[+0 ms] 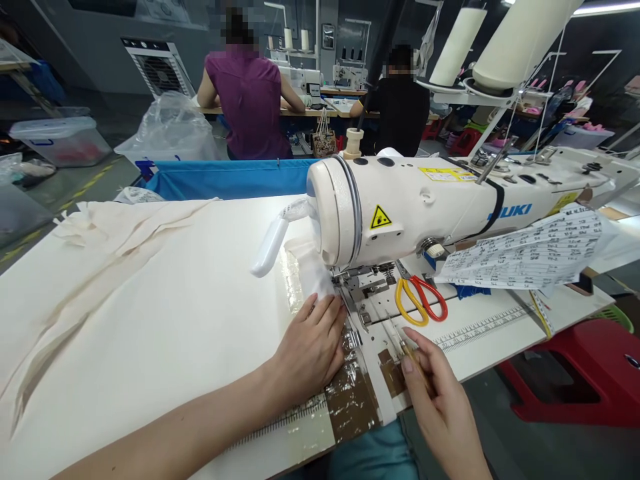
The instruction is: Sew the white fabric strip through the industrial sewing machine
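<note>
My left hand lies with its fingers stretched over the white fabric, close beside the presser foot of the white sewing machine. Between the bent fingers and thumb of my right hand is an awl with a wooden handle; its thin shaft points toward the needle area. A narrow white strip runs from near the presser foot to the front table edge, between my hands. Scissors with one yellow and one red handle lie on the machine bed. My left thumb is mostly hidden.
Long cream cloth strips lie on the left of the white table. A handwritten paper sheet hangs against the machine arm. Thread cones stand above it. A red stool is at right. Two people sit beyond the blue cloth.
</note>
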`<state>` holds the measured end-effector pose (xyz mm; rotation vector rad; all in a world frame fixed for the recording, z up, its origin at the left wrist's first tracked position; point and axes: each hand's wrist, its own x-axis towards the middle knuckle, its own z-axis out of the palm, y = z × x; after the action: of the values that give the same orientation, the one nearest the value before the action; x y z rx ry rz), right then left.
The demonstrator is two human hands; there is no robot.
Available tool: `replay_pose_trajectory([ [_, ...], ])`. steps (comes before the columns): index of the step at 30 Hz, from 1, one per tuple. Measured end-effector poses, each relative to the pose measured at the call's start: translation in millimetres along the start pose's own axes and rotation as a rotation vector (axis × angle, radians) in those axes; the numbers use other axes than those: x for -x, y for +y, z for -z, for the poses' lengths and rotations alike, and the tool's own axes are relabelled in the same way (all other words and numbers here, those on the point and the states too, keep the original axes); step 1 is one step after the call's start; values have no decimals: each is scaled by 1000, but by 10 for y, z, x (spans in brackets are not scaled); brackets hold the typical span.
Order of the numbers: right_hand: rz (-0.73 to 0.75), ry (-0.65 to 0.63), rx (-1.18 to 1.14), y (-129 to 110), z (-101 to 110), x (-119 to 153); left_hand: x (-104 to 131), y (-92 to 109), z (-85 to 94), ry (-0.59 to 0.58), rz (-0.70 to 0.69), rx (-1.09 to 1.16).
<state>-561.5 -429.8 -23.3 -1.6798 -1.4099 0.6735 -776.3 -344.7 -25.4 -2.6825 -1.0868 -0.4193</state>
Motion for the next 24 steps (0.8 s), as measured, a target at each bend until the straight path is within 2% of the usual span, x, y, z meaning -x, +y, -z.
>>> replay_pose_trajectory([
  [2, 44, -4, -19, -19, -40, 19, -11, -20, -13, 0, 5, 8],
  [7, 366, -61, -22, -87, -212, -37, -49, -64, -38, -14, 48, 61],
  [12, 609, -123, 127, -190, -408, -172, -98, -111, -50, -8, 114, 175],
  [17, 730, -53, 325, -261, -536, -285, -114, -162, -89, 52, 84, 217],
  [24, 765, 7, 512, -304, -576, -324, -116, -165, -102, 73, 81, 222],
])
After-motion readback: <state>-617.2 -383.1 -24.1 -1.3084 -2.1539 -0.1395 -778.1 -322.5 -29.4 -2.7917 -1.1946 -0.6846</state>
